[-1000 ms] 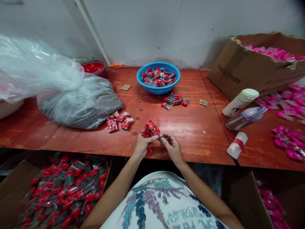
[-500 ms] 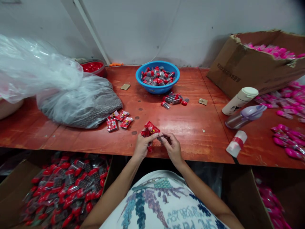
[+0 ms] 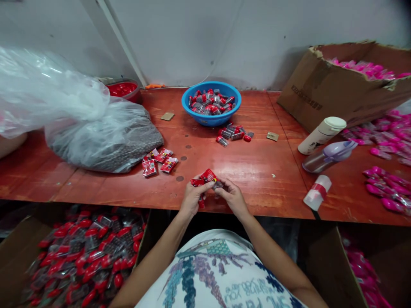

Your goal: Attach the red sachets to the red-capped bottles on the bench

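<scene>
Packets [image 3: 208, 174], red and glossy, are in the hands above the near edge of the worktop [image 3: 257, 171], about midway along — the upper one leans further over towards the right hand [image 3: 232, 194] than a second ago, while the hold itself has barely shifted. The left hand [image 3: 192, 197] grips the bunch, thumb laid across it; the right pinches a small dark piece at the packet's end, too covered to make out. So the handling seems mid-step, with nothing let go.

Loose packets [image 3: 159, 161] lie to the left, just beside a clear bag [image 3: 102, 119]. Near the back edge stands a blue bowl [image 3: 211, 121] of red-capped tubes [image 3: 210, 102], more lying in front of it. Towards the right edge are two bottles [image 3: 321, 137], a roll [image 3: 317, 192] and pink pieces [image 3: 383, 188] near a carton [image 3: 321, 94]. Below the near edge, at left, a box [image 3: 16, 252] holds many tubes; a pale wall [image 3: 257, 42] rises behind.
</scene>
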{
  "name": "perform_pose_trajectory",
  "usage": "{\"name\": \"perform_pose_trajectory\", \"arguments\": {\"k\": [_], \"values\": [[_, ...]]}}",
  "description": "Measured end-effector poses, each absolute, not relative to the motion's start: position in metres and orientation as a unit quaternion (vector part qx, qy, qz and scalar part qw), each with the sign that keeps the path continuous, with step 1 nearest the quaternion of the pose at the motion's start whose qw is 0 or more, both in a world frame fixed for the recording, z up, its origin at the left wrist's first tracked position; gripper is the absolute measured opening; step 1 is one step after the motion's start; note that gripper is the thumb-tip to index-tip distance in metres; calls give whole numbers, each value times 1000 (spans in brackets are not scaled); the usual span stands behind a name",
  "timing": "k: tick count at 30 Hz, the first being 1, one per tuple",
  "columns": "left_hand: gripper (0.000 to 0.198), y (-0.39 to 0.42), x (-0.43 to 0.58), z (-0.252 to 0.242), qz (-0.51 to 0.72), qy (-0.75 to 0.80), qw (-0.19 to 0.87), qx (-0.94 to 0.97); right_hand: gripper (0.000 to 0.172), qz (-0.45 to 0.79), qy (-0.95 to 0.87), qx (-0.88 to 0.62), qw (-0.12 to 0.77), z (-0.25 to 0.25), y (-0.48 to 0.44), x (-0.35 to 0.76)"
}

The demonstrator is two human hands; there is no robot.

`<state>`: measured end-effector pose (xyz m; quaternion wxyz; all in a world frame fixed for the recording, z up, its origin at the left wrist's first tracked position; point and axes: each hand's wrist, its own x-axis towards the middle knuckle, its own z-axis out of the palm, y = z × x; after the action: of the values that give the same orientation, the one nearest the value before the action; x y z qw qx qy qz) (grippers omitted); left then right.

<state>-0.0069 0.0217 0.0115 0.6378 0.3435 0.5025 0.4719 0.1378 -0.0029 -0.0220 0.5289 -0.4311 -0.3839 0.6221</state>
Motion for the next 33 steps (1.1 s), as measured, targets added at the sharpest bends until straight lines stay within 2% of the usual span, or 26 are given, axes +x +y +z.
{"name": "perform_pose_trajectory", "arguments": {"k": [4, 9, 12, 14, 16, 17, 18, 20, 22, 24, 27, 30, 33], "values": [[33, 18, 0, 4, 452, 499, 666, 319, 27, 572, -401, -483, 528, -27, -2, 138], [44, 23, -1, 0, 481, 442, 724, 222, 33, 523, -400, -548, 516, -31, 4, 169], [49, 32, -9, 1, 485, 432, 745, 151, 41, 386, -418, -654, 500, -32, 5, 216], [50, 37, -13, 1, 491, 438, 743, 125, 44, 247, -448, -733, 449, -31, 4, 242], [49, 41, -13, 0, 501, 440, 736, 114, 45, 117, -477, -769, 410, -28, 4, 251], [47, 42, -12, -2, 503, 440, 736, 113, 44, 93, -491, -763, 410, -27, 4, 246], [44, 42, -10, -4, 502, 438, 737, 114, 43, 102, -508, -745, 421, -25, 4, 235], [38, 42, -5, -7, 503, 434, 739, 111, 37, 217, -544, -670, 456, -22, 6, 201], [30, 42, -1, -10, 510, 436, 734, 103, 39, 328, -583, -589, 454, -21, 11, 162], [23, 41, 0, -11, 521, 447, 722, 88, 37, 387, -599, -537, 450, -22, 16, 130], [14, 42, -7, -12, 525, 462, 711, 74, 36, 414, -617, -507, 436, -24, 29, 110], [12, 47, -20, -13, 529, 470, 703, 72, 43, 427, -682, -473, 358, -23, 56, 117], [10, 54, -35, -10, 523, 474, 708, 33, 40, 323, -734, -490, 341, -17, 106, 145]]}}
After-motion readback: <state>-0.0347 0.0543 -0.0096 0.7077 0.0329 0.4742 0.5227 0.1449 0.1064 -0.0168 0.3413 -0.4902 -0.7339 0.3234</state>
